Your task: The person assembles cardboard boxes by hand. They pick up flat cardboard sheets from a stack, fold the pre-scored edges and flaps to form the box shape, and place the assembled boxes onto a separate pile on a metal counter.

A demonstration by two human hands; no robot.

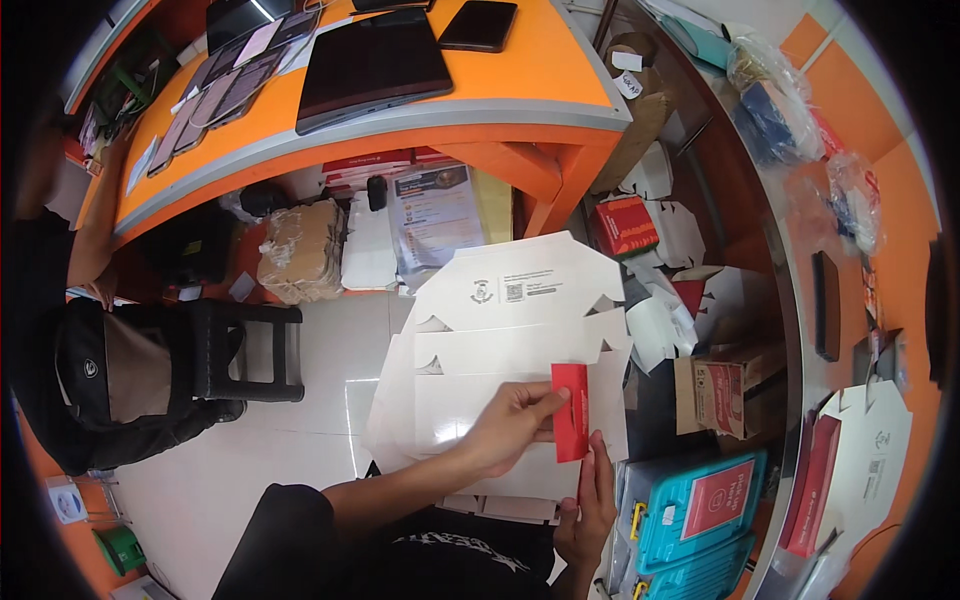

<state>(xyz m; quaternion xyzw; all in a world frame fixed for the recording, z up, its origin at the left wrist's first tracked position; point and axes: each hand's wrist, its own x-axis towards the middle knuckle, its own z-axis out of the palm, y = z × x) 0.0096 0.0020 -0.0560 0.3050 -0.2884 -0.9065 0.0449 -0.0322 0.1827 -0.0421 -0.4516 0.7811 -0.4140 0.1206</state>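
Observation:
A flat, unfolded white cardboard carton with cut flaps and small dark printing spreads out in front of me, on top of other flat white sheets. A short red panel stands out at its right side; it appears to be a folded flap of the carton, though its join is hidden. My left hand pinches this red panel, thumb on its face. Below it, my right hand has its fingers closed at the panel's lower end and the carton's edge.
An orange table with a laptop and several phones stands ahead. Left are a black stool and a seated person. On the right are teal bins, a cardboard box and a shelf bearing another flat carton.

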